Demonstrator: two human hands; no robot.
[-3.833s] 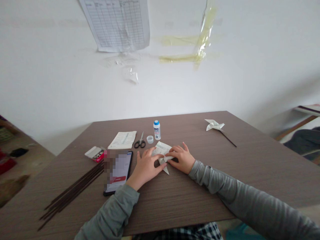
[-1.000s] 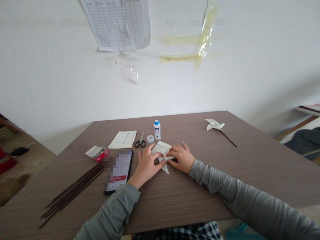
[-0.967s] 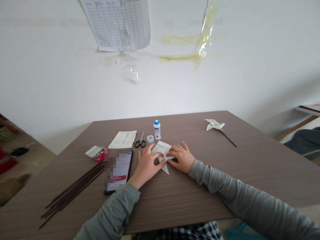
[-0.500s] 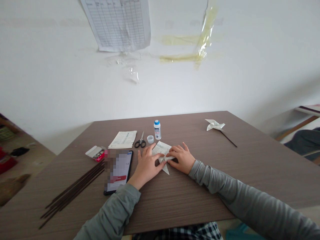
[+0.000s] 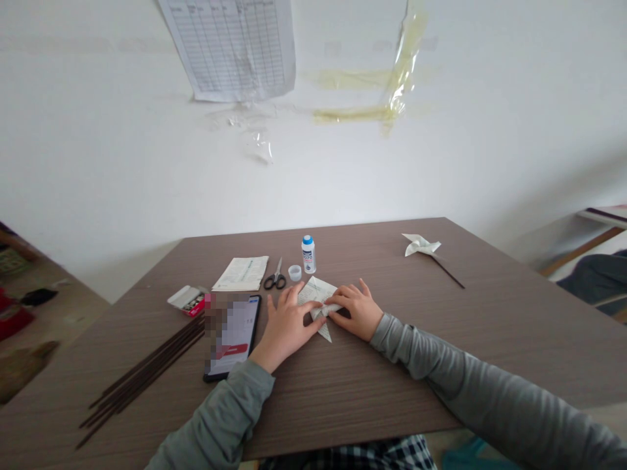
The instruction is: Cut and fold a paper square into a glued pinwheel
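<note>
Between my hands lies a paper pinwheel [image 5: 316, 288] of printed paper, its blades folded in toward the middle. My left hand [image 5: 290, 321] grips its left side, thumb and index finger pressed near the centre. From the right, my right hand [image 5: 356, 309] pinches a folded blade with thumb and fingers. The fingers partly cover the centre. Just beyond stand a white glue bottle [image 5: 308, 256] with a blue cap and a small translucent cup [image 5: 294, 273]. Black-handled scissors [image 5: 275, 279] lie beside the cup.
A finished-looking pinwheel on a stick [image 5: 422, 246] lies at the back right. To the left are folded printed paper [image 5: 240, 274], an open red-and-white box [image 5: 189, 300], a phone [image 5: 232, 339] and several dark sticks [image 5: 142, 365]. A wall [image 5: 343, 176] rises behind the table [image 5: 490, 339].
</note>
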